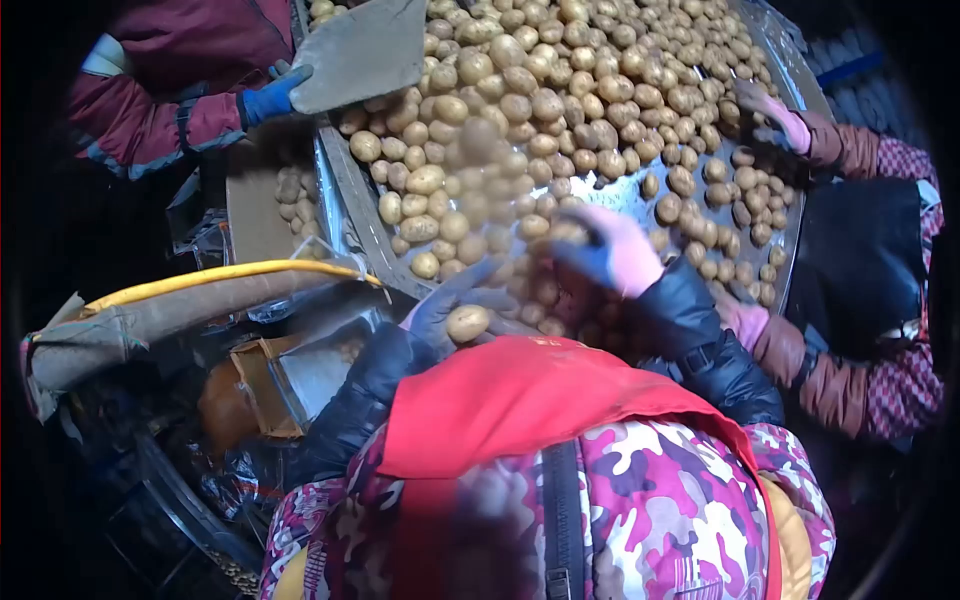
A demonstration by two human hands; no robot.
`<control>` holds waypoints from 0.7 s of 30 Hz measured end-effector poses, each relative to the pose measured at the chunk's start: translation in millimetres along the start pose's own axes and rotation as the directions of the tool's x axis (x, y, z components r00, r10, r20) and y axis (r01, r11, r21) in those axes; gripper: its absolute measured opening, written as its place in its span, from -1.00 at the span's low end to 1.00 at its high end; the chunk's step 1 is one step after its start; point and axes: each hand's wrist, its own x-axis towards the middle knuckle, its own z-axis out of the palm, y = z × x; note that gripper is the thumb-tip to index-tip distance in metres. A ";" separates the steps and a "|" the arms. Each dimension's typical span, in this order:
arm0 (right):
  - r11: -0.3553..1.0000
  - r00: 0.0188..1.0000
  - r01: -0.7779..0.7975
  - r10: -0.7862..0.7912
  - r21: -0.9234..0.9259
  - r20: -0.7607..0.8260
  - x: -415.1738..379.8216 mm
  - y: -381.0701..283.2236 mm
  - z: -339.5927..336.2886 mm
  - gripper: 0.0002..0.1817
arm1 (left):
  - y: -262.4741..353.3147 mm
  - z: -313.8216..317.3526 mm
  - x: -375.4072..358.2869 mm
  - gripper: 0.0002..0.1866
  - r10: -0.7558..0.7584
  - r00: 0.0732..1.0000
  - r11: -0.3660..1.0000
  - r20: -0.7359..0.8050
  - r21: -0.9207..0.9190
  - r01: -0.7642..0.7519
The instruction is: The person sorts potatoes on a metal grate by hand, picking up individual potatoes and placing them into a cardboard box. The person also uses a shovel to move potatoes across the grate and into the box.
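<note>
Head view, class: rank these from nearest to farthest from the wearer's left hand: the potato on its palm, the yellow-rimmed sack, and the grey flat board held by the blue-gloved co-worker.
1. Round tan potato: resting on the grey-gloved left hand itself.
2. Yellow-rimmed sack: to the left of the hand, beside the table.
3. Grey flat board: far up at the top, over the potato pile.

Looks like a potato sorting line at a farm or packing shed. A big metal table (790, 70) fills the top of the frame, heaped with small potatoes (560, 90). Gloved workers in padded coats stand round it: one sleeve (150, 110) upper left, another (850, 150) at the right edge. A sack (150, 310) hangs open at the left.
</note>
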 end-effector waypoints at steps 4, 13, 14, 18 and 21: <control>0.816 0.912 0.386 -0.407 -0.430 0.046 71.1 -28.6 3.0 -0.46 | 16.8 -2.9 40.1 -0.28 -0.192 0.967 0.954 -0.166 -0.262 0.145; 0.295 0.620 0.578 -0.765 -0.761 0.174 150.2 8.1 44.9 -0.57 | 40.6 7.5 31.2 -0.40 -0.332 0.919 0.809 -0.214 -0.566 0.160; 0.336 0.637 0.580 -0.754 -0.742 0.157 137.2 9.9 39.7 -0.57 | 4.5 -30.3 33.9 -0.38 -0.382 0.919 0.701 -0.098 -0.678 0.219; 0.442 0.744 0.487 -0.662 -0.753 0.092 83.2 41.0 13.5 -0.48 | 6.0 -38.8 18.3 -0.35 -0.249 0.968 0.891 -0.030 -0.399 0.216; 0.489 0.829 0.334 -0.560 -0.806 0.004 59.4 54.9 -2.7 -0.50 | 28.5 -28.5 14.5 -0.38 -0.147 0.988 0.978 -0.038 -0.157 0.139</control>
